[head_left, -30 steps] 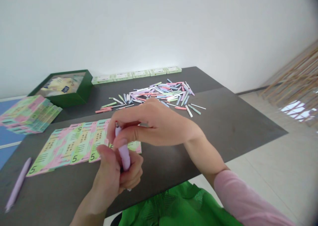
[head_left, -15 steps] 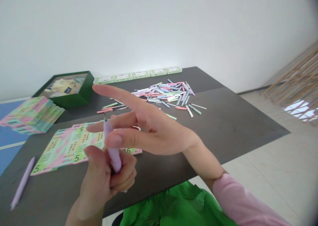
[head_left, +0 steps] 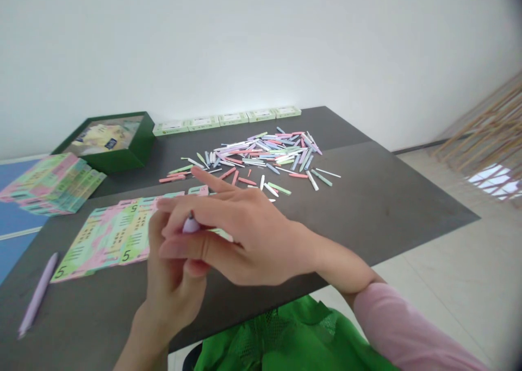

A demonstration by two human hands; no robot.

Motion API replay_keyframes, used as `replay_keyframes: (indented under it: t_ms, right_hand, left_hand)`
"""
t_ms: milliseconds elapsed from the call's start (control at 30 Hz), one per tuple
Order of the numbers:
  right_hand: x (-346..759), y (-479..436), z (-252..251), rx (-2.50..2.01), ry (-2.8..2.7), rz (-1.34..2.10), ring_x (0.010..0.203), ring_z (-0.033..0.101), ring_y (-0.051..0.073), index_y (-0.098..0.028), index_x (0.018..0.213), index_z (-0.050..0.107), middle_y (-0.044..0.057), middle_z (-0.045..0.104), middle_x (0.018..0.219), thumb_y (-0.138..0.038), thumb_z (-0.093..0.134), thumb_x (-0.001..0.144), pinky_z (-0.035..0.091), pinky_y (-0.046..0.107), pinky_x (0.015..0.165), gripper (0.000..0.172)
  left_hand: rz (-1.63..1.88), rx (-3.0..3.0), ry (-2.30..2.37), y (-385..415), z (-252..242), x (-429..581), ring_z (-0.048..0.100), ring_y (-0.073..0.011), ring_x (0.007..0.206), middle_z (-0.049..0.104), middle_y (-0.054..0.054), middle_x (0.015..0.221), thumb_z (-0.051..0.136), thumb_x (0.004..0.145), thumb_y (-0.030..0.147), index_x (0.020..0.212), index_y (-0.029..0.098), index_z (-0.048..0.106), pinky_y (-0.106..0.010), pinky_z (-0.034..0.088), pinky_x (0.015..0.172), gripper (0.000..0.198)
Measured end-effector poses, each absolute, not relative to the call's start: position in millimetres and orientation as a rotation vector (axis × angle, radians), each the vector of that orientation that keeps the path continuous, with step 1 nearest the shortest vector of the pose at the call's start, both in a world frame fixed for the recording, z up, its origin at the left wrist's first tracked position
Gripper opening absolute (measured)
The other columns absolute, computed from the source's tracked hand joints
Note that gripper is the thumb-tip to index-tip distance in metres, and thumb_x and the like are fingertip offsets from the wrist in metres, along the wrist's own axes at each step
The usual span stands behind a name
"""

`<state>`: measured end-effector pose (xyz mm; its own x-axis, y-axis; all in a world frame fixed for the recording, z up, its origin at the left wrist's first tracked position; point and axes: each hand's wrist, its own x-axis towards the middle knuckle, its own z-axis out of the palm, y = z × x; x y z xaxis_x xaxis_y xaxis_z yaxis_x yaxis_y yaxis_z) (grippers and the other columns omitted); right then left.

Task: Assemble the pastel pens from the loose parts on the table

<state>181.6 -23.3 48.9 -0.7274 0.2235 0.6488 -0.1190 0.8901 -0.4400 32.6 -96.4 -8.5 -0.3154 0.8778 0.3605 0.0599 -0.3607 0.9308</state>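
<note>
A lavender pen [head_left: 190, 224] points its dark-tipped end up between my hands, its lower part hidden. My right hand [head_left: 248, 235] grips it near the tip between thumb and bent fingers, the index finger stretched out to the left. Below and behind, my left hand [head_left: 171, 278] is closed round the hidden part of the pen, its thumb bent under the right thumb. Beyond the hands, printed pastel cards or flat boxes [head_left: 108, 235] marked with a 5 lie side by side, partly covered by my fingers. A second lavender pen [head_left: 38, 296] lies at the left.
A heap of pastel pens and pen parts [head_left: 269, 149] spreads across the dark table [head_left: 367, 197]. At the back left stands a green box [head_left: 138, 142] with packets inside. Stacked printed boxes [head_left: 53, 183] sit before it, and several pale green boxes [head_left: 204, 122] line the wall.
My right hand has come down and closed in on the pen's upper end. My left hand has risen and turned, and its fingers now reach up beside the right hand.
</note>
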Motion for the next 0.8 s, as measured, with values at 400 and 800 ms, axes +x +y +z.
replay_keyframes:
  t_ms: [400, 800]
  right_hand:
    - [185.4, -38.0, 27.0, -0.539, -1.981, 0.189, 0.099, 0.064, 0.021, -0.017, 0.103, 0.06, 0.006, 0.072, 0.108, -0.047, 0.057, 0.09, 0.044, 0.039, 0.098, 0.033]
    - [212.1, -29.3, 64.9, -0.354, -2.797, -0.066, 0.054, 0.046, 0.013, -0.017, 0.087, 0.062, 0.0, 0.055, 0.056, -0.023, 0.038, 0.098, 0.028, 0.028, 0.049, 0.027]
  left_hand:
    - [1.35, 2.572, 1.826, -106.3, -6.8, 18.2, 0.057, -0.0164, 0.051, 0.069, 0.0, 0.075, 0.046, 0.092, 0.024, 0.101, 0.024, 0.061, -0.026, 0.036, 0.049, 0.018]
    - [0.985, 2.468, 1.593, -104.9, 12.2, 8.0, 0.052, -0.0128, 0.037, 0.056, 0.009, 0.054, 0.037, 0.097, 0.046, 0.129, 0.027, 0.04, -0.02, 0.036, 0.039, 0.037]
